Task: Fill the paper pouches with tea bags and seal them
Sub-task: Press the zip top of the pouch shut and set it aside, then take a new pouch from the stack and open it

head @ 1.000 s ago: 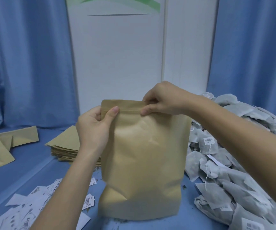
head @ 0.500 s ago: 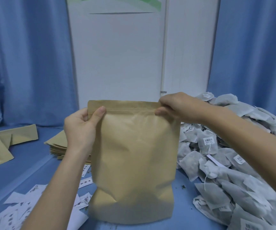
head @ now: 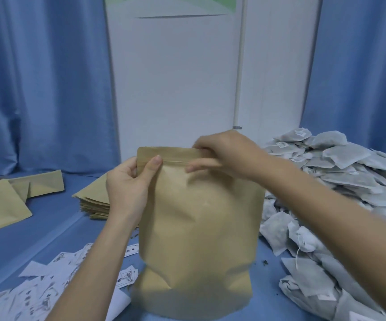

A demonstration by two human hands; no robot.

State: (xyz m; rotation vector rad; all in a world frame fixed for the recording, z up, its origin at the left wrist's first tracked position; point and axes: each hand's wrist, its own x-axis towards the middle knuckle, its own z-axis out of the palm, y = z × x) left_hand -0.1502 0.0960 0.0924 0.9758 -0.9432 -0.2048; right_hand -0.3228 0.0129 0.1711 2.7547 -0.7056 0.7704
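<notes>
Dead centre on the blue table (head: 48, 230), your bulging brown kraft paper pouch (head: 201, 228) stands upright. Your left hand (head: 127, 186) pinches its top-left corner; your right hand (head: 224, 154) pinches the zip strip near mid-top. Grey tea bags (head: 340, 181) pile right, flat brown pouches (head: 92, 200) stack behind left, printed white paper slips (head: 36, 293) lie front-left, their writing unreadable.

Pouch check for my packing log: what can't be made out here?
Head view only:
- Contents of the pouch: hidden by its opaque paper.
- Zip strip under the right hand: covered by fingers.
- Print on the labels: blurred, too small.
- Left hand fingers: behind the pouch.
</notes>
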